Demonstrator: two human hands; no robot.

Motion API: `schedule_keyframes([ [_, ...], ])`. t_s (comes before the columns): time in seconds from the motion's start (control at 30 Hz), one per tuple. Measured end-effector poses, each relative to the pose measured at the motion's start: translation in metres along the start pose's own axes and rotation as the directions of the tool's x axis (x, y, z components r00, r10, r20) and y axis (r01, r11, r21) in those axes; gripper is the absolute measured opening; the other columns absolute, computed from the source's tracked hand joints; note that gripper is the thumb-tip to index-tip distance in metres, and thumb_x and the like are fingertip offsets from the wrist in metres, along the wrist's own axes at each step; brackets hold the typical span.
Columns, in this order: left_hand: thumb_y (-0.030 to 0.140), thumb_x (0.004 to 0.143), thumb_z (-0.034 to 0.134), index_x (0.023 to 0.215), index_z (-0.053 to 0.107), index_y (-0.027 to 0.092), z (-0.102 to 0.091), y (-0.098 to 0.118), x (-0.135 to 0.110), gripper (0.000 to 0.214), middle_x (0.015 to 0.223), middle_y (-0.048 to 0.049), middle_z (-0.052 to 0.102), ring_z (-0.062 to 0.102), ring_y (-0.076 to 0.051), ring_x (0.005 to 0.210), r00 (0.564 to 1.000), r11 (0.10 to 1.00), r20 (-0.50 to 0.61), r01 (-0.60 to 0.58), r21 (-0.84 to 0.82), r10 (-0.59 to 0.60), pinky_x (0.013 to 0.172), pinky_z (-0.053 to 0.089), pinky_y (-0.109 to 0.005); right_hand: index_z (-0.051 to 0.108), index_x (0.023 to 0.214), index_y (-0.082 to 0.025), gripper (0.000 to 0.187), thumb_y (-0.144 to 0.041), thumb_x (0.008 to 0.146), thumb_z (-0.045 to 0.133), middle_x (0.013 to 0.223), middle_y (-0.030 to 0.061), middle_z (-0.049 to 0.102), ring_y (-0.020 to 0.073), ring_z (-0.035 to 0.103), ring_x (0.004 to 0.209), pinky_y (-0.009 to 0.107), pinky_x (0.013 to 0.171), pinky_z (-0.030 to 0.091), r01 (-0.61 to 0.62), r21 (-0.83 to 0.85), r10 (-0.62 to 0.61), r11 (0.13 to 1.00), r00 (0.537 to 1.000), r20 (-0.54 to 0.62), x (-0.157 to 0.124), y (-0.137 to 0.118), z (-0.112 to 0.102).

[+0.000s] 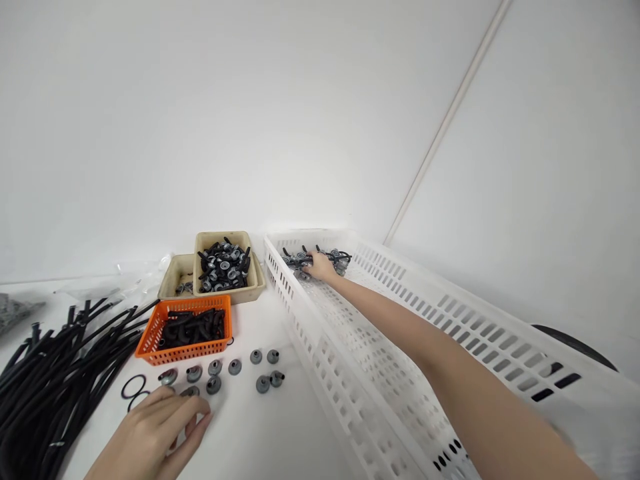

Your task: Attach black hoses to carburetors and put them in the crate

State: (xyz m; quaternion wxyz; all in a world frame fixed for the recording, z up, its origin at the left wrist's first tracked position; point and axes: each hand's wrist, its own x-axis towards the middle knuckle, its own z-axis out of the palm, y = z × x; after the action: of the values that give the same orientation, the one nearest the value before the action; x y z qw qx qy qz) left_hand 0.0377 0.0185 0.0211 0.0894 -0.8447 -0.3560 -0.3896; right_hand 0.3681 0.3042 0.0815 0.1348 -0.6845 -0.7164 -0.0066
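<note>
My right hand (320, 266) reaches far into the long white slotted crate (400, 393) and rests on a small pile of grey-and-black assembled fittings (336, 257) at its far end; its fingers curl among them, and what they grip is hidden. My left hand (150, 433) lies on the white table near the front edge, fingers bent down over the nearest of several grey round caps (235, 367) set out in rows. A black rubber ring (133, 386) lies just left of that hand.
An orange basket (187, 329) holds short black hose pieces. Behind it, a beige tray (226, 267) is full of assembled fittings, beside a smaller beige tray (177, 275). A heap of long black hoses (55, 373) covers the left side. White walls stand close behind.
</note>
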Motion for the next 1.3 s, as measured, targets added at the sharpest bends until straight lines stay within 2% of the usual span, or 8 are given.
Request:
schedule_keyframes([
  [0.23, 0.021, 0.097, 0.036, 0.076, 0.051, 0.022, 0.0, 0.003, 0.005, 0.026, 0.052, 0.0067, 0.057, 0.055, -0.01, 0.042, 0.997, 0.996, 0.024, -0.075, 0.048, 0.074, 0.048, 0.046, -0.02, 0.06, 0.126, -0.016, 0.057, -0.029, 0.073, 0.075, 0.126, 0.0136, 0.065, 0.0284, 0.06, 0.118, 0.03, 0.093, 0.047, -0.025, -0.003, 0.025, 1.0, 1.0, 0.004, 0.007, -0.001, -0.002],
  [0.67, 0.024, 0.098, 0.036, 0.076, 0.052, 0.023, 0.004, -0.001, 0.001, 0.027, 0.051, 0.0066, 0.056, 0.055, -0.011, 0.042, 0.995, 0.996, 0.072, -0.072, 0.044, 0.069, 0.047, 0.046, -0.021, 0.069, 0.116, -0.016, 0.045, -0.028, 0.073, 0.073, 0.115, 0.013, 0.071, 0.0281, 0.065, 0.11, 0.029, 0.088, 0.05, -0.069, -0.015, 0.069, 0.998, 0.998, -0.004, 0.006, -0.009, -0.003],
  [1.0, 0.026, 0.095, 0.043, 0.078, 0.057, 0.024, 0.006, -0.003, -0.003, 0.022, 0.056, 0.0051, 0.061, 0.058, -0.012, 0.047, 0.996, 0.999, 0.085, -0.004, -0.042, 0.008, 0.05, 0.047, -0.02, 0.064, 0.122, -0.015, 0.046, -0.03, 0.079, 0.067, 0.121, 0.0135, 0.067, 0.0275, 0.062, 0.115, 0.03, 0.093, 0.047, 0.002, -0.05, -0.001, 0.999, 1.0, 0.017, -0.002, -0.008, -0.005],
  [1.17, 0.028, 0.097, 0.039, 0.077, 0.054, 0.024, 0.005, -0.003, -0.003, 0.026, 0.053, 0.0065, 0.058, 0.055, -0.011, 0.044, 0.996, 1.0, 0.09, -0.022, -0.007, 0.023, 0.047, 0.045, -0.021, 0.058, 0.128, -0.015, 0.058, -0.028, 0.073, 0.07, 0.124, 0.0143, 0.065, 0.0295, 0.062, 0.113, 0.032, 0.09, 0.049, 0.019, -0.069, -0.017, 0.997, 0.999, 0.032, -0.006, -0.013, -0.014],
  [1.3, 0.024, 0.097, 0.038, 0.079, 0.054, 0.023, 0.008, -0.006, -0.006, 0.024, 0.055, 0.0063, 0.059, 0.056, -0.011, 0.044, 0.998, 0.999, 0.055, -0.035, -0.008, 0.035, 0.048, 0.046, -0.021, 0.057, 0.128, -0.016, 0.048, -0.027, 0.081, 0.059, 0.132, 0.0162, 0.058, 0.0312, 0.059, 0.116, 0.036, 0.091, 0.048, 0.013, -0.087, -0.014, 0.996, 1.0, -0.01, -0.013, -0.025, -0.023],
])
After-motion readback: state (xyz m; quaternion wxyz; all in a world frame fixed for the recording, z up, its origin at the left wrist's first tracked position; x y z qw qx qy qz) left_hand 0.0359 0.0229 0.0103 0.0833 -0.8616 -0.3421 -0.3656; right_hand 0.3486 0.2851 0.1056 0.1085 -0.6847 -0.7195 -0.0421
